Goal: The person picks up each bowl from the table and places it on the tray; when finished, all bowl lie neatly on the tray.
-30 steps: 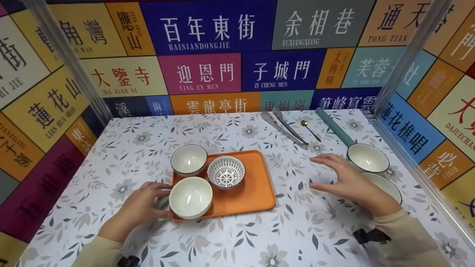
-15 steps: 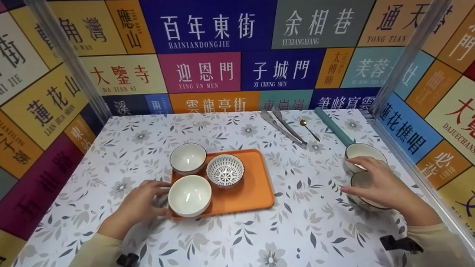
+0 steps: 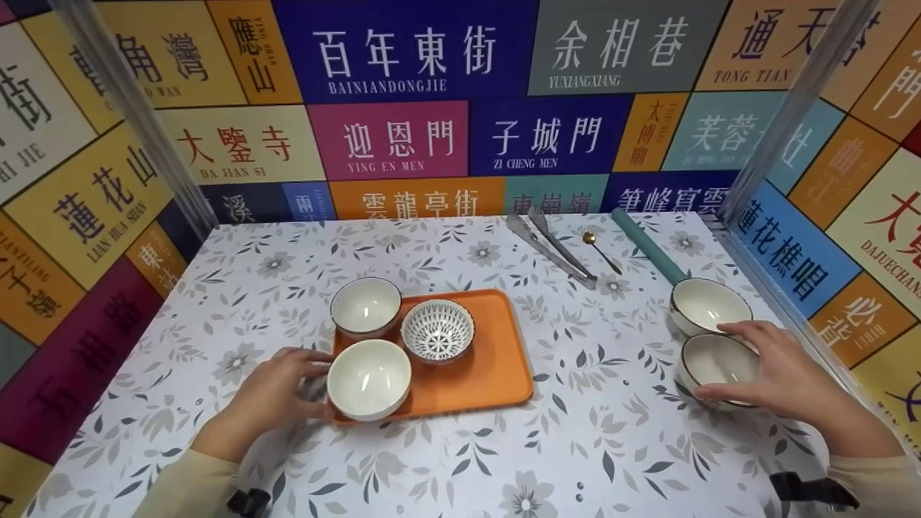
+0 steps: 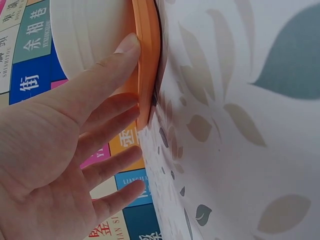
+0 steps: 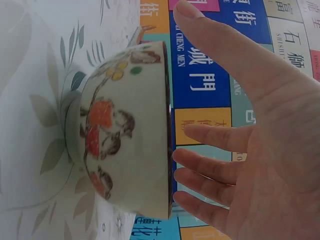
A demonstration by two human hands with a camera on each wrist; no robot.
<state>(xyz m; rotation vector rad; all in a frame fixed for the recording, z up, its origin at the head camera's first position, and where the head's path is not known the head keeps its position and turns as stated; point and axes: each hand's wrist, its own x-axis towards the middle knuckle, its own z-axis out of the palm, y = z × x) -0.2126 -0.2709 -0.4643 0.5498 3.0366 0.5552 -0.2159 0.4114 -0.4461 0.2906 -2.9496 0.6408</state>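
My left hand (image 3: 277, 392) rests at the left end of an orange tray (image 3: 496, 367), its thumb (image 4: 125, 50) against the tray's rim with the other fingers spread. Closest to it on the tray is a plain white bowl (image 3: 369, 379). Behind stand a dark-rimmed bowl (image 3: 365, 307) and a small black-and-white patterned bowl (image 3: 437, 332). On the right, my right hand (image 3: 791, 378) hovers spread over the right side of a dark-rimmed bowl (image 3: 709, 360), painted with birds outside in the right wrist view. Whether its fingers touch the rim is unclear.
Another dark-rimmed bowl (image 3: 709, 306) stands just behind the bird bowl. A green rod (image 3: 647, 244) lies behind it. Grey tongs (image 3: 550, 248) and a small gold spoon (image 3: 601, 252) lie at the back. Printed walls (image 3: 403, 50) enclose the floral tabletop (image 3: 273, 302).
My right hand has moved right, from the space between the tray and the bowls to the nearer bowl's right side. The left hand stays at the tray.
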